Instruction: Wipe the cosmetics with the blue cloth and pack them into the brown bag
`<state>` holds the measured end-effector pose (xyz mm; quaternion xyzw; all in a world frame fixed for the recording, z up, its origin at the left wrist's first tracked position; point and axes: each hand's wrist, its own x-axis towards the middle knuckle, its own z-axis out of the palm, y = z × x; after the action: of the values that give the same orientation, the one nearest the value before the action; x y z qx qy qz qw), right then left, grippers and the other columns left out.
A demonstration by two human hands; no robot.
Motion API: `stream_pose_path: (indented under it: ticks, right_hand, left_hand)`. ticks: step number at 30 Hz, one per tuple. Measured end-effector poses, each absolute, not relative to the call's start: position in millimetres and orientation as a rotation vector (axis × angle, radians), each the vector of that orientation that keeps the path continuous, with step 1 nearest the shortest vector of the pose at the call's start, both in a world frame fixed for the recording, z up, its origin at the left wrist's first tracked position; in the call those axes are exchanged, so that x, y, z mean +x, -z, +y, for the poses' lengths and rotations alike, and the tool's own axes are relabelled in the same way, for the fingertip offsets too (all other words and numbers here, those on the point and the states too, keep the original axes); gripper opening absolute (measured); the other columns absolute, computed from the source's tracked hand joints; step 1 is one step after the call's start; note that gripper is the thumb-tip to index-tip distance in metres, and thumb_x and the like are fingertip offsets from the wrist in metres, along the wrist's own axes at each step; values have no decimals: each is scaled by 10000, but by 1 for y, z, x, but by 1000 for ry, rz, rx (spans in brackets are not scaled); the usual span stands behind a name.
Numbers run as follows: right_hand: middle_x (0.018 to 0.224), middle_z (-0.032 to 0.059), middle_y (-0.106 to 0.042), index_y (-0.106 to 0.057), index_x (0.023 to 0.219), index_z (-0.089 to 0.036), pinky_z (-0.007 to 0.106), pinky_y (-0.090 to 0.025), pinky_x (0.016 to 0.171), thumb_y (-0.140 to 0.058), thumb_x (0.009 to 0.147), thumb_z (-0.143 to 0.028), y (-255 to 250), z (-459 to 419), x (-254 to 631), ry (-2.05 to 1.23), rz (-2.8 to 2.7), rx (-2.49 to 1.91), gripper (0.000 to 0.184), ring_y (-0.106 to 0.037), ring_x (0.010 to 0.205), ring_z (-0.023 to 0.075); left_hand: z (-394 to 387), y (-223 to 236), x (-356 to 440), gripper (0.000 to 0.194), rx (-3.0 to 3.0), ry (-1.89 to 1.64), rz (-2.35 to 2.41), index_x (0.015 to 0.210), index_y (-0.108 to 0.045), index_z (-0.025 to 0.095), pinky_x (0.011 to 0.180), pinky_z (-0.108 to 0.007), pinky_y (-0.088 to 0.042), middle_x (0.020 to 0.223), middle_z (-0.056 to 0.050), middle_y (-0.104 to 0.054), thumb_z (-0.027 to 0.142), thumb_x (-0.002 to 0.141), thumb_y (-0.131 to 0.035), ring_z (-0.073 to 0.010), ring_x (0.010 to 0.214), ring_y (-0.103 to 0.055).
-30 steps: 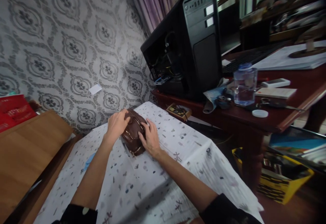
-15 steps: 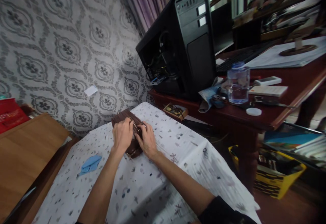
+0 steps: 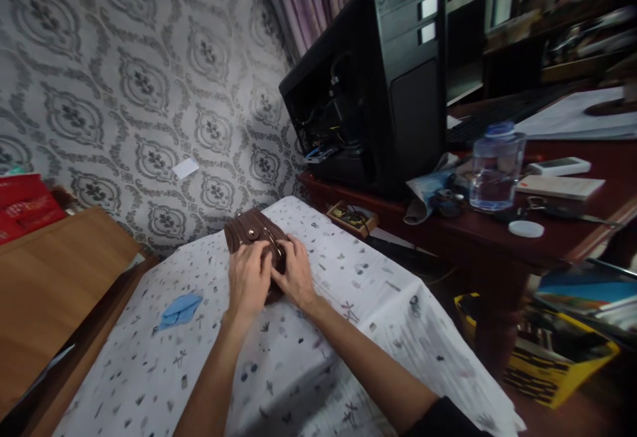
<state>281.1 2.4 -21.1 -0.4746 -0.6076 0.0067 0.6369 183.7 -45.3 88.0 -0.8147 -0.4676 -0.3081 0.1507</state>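
A brown leather bag with a metal snap and a zip along its top lies on the white patterned cloth. My left hand is at the near left part of the bag, its fingers bent closed against the leather near the zip. What lies right under those fingertips is hidden. From the right side, my right hand grips the bag, thumb toward the left hand and fingers over the top edge. A folded blue cloth lies apart on the left.
To the right is a dark red desk with a black computer case, a water bottle and a white lid. A small wooden box sits beyond the cloth. At left stands a cardboard box.
My left hand has moved toward the near end of the bag, uncovering the snap and more of the zip. My right hand stays on the bag's right side. The view has shifted slightly.
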Motion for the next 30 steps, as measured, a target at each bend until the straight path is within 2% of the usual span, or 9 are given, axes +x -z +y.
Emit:
stream_pose_path:
  ticks: [4,13,18,23,27,30]
  right_hand:
    - [1356,194,-482,-517,1273,-159,511,-436,1032,-499,883,-277,25,6,280,0,-1391,-1090,408,-452,1263,325]
    - [1348,155,-488,-516,1288,-214,518,-432,1027,-491,865,-235,25,6,280,-4,-1387,-1132,424,-464,1240,311]
    - [1344,181,-474,-512,1264,-184,521,-426,1030,-498,867,-253,25,5,281,-3,-1412,-1071,403,-456,1247,327]
    - [1329,182,-483,-498,1274,-186,530,-422,1030,-527,899,-362,24,3,282,2,-1416,-1066,416,-454,1254,336]
    - [1339,179,-480,-495,1284,-197,528,-431,1032,-568,900,-436,23,3,282,8,-1426,-1097,458,-469,1242,329]
    - [1338,181,-482,-505,1281,-201,538,-433,1036,-614,875,-485,22,3,282,7,-1418,-1102,507,-468,1249,338]
  left_hand:
    - [-55,-64,187,160,-2368,846,-1315,985,-639,206,875,-382,-475,978,-75,-633,165,934,-493,-244,992,-548]
    - [-62,-50,190,167,-2305,857,-1366,827,-626,219,822,-374,-484,936,-68,-535,182,931,-501,-242,980,-510]
    - [-64,-57,192,132,-2300,925,-1468,952,-627,221,800,-367,-480,941,-69,-567,176,927,-506,-240,959,-518]
    - [-58,-68,185,216,-2296,942,-1486,1065,-595,235,776,-354,-479,934,-59,-613,139,898,-499,-233,928,-557]
    - [-42,-87,171,353,-2266,919,-1404,1187,-560,232,833,-333,-486,1088,-72,-624,88,881,-457,-227,1031,-583]
    - [-28,-109,159,301,-2162,901,-1400,1150,-595,220,853,-333,-477,1109,-83,-624,133,905,-444,-245,1080,-579]
